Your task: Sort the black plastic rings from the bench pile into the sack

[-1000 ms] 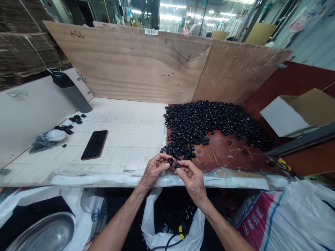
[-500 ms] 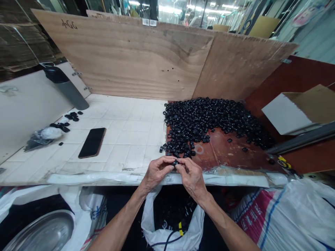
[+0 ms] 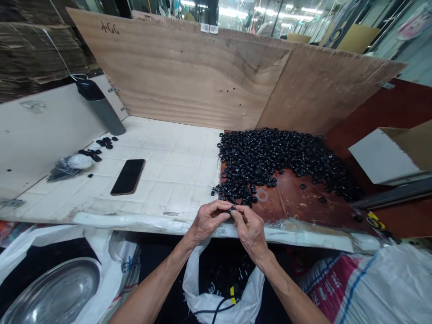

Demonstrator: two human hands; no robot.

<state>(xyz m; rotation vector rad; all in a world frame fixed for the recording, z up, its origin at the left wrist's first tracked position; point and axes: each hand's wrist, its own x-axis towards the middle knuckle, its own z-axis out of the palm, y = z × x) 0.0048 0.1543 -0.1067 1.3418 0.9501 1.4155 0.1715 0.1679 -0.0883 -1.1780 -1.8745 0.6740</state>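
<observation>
My left hand point(image 3: 209, 220) and my right hand point(image 3: 250, 229) meet at the table's front edge, fingertips pinched together on one small black plastic part point(image 3: 231, 209). Fingers cover most of that part, so its exact shape cannot be made out. Just beyond my fingertips spreads a large pile of similar small black plastic parts point(image 3: 270, 150), lying on the reddish-brown board point(image 3: 286, 193). Below my hands, a white woven sack point(image 3: 194, 288) stands open with dark contents and a black cord with a yellow tag point(image 3: 232, 294).
On the white tabletop point(image 3: 175, 166) lie a phone point(image 3: 128, 177), a grey bottle point(image 3: 107, 116) and a plastic bag point(image 3: 70, 165) near loose black pieces. A plywood panel point(image 3: 189, 72) closes the back. At right are an open carton point(image 3: 384, 155) and yellow-handled snips point(image 3: 375, 220). A metal basin point(image 3: 67, 292) sits lower left.
The camera view has turned slightly left, so the scene sits further right. Both hands stay pinched on the small black part at the table edge.
</observation>
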